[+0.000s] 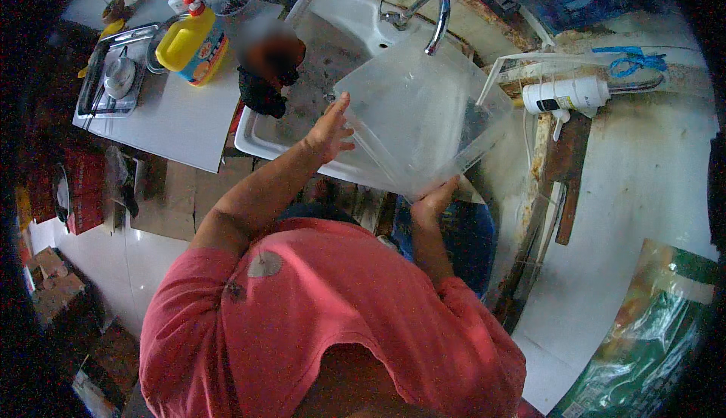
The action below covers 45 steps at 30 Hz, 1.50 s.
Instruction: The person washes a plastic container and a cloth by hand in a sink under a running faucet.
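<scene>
A clear plastic bin (420, 111) is held tilted over the white ceramic sink (266, 144), its near corner low and its far side below the chrome faucet (439, 23). My right hand (434, 201) grips the bin's near bottom corner. Beside the bin's left wall is my left hand (330, 134), thumb raised and fingers spread; whether the fingertips touch the plastic is unclear. Much of the sink's basin is hidden behind the bin. No running water can be made out at the faucet.
Left of the sink, a white tabletop (176, 128) bears a yellow pump bottle (195, 43) and a clear tray (110, 86) with utensils. A dark, partly blurred item (264, 92) sits at the sink's left rim. A white cylindrical appliance (567, 94) hangs on the right.
</scene>
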Tool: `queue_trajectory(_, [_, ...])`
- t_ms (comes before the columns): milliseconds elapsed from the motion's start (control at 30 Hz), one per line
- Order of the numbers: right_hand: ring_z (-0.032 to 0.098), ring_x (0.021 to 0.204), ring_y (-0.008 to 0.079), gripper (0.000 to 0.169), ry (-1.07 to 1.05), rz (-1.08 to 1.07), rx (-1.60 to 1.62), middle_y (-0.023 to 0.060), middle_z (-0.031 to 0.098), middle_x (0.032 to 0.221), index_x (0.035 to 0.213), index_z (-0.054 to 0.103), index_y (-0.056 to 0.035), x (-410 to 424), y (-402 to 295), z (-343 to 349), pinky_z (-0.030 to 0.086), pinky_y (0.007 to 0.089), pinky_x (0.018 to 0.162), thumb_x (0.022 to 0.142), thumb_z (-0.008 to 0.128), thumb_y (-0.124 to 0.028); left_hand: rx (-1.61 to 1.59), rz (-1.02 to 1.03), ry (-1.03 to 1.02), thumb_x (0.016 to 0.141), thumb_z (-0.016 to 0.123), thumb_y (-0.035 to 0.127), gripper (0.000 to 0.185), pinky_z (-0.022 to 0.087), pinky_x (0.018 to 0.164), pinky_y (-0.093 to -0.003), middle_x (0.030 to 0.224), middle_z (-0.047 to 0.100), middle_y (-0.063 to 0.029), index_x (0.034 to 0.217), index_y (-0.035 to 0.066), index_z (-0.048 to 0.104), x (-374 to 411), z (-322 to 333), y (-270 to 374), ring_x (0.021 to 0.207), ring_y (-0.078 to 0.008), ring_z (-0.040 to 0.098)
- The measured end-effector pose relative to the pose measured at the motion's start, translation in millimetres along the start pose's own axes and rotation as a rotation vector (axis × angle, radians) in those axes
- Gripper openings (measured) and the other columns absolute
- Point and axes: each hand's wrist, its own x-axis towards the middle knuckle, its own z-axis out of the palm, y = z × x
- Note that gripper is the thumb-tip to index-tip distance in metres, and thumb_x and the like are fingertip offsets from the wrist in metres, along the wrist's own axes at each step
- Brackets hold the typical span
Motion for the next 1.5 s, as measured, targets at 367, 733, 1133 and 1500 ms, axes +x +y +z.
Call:
queue_trajectory(367, [0.044, 0.110, 0.0234, 0.053, -0.045, 0.004, -0.115, 0.0058, 0.045, 0.123, 0.126, 0.040, -0.0095, -18, 6, 11, 0.038, 0.0383, 0.091, 0.087, 0.044, -0.045, -0.281, 0.188, 0.116, 0.083, 0.040, 0.060, 0.067, 0.037, 0.086, -0.0468, 0.134, 0.034, -0.0080, 0.137, 0.021, 0.025, 24, -35, -26, 0.106, -0.0287, 0.043])
queue_trajectory(733, [0.037, 0.036, 0.0147, 0.030, -0.107, 0.455, -0.201, -0.0034, 0.038, 0.046, 0.062, 0.046, -0.0185, 53, -18, -25, 0.030, 0.0287, 0.030, 0.086, 0.046, -0.037, 0.259, 0.049, 0.026, 0.082, 0.056, 0.039, 0.040, 0.040, 0.072, -0.0317, 0.099, 0.053, -0.0043, 0.107, 0.009, 0.052, 45, -115, 7, 0.084, -0.0188, 0.050])
queue_trajectory(1133, [0.034, 0.034, 0.0131, 0.042, -0.121, 0.569, -0.351, -0.0031, 0.036, 0.046, 0.065, 0.049, -0.0188, 59, -34, -22, 0.027, 0.0256, 0.029, 0.087, 0.036, -0.052, 0.595, 0.829, -0.156, 0.084, 0.054, 0.029, 0.024, 0.034, 0.040, -0.0305, 0.058, 0.047, -0.0036, 0.076, 0.006, 0.053, 29, -74, 26, 0.046, -0.0149, 0.044])
queue_trajectory(1500, [0.057, 0.072, 0.0171, 0.026, -0.167, 0.489, -0.323, 0.0042, 0.059, 0.082, 0.098, 0.056, -0.0105, 125, 15, -15, 0.047, 0.0284, 0.060, 0.089, 0.046, -0.032, -0.058, 0.365, 0.410, 0.089, 0.047, 0.023, 0.019, 0.037, 0.050, -0.0234, 0.074, 0.049, 0.0000, 0.097, 0.007, 0.054, -50, -31, 44, 0.060, -0.0104, 0.046])
